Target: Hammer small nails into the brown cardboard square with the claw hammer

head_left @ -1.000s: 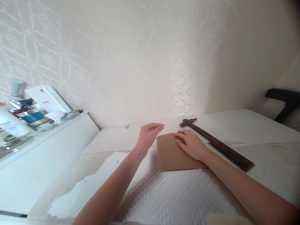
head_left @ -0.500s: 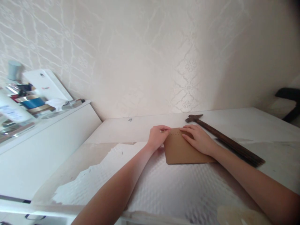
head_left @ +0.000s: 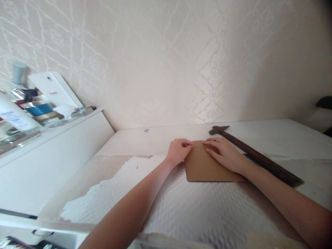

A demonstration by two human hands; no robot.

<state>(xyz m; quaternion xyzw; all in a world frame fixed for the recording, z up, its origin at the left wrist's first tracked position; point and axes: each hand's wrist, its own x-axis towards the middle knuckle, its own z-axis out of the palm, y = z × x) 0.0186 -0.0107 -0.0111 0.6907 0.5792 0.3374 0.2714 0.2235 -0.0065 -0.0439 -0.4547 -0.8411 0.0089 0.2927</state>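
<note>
A flat brown board (head_left: 207, 166) lies on the white textured sheet, with rows of small dark dots (head_left: 198, 147) near its far edge. My left hand (head_left: 178, 151) is at the board's far left corner, thumb and forefinger pinched together beside the dots. Whatever is between those fingertips is too small to make out. My right hand (head_left: 224, 154) rests on the right part of the board, fingers stretched out and slightly apart. To the right of that hand lies a hammer (head_left: 255, 152) with a dark handle, its head toward the wall.
Several tiny metal pieces (head_left: 146, 130) lie near the wall, and one small dark piece (head_left: 137, 167) is on the torn white sheet (head_left: 103, 197). At left, a white cabinet (head_left: 64, 148) holds bottles, a white box (head_left: 55, 89) and other items. A black object (head_left: 324, 102) shows at far right.
My left fingertips have shifted right, from the board's corner edge to beside the dots. My right hand stays on the board. The whole view has shifted slightly.
</note>
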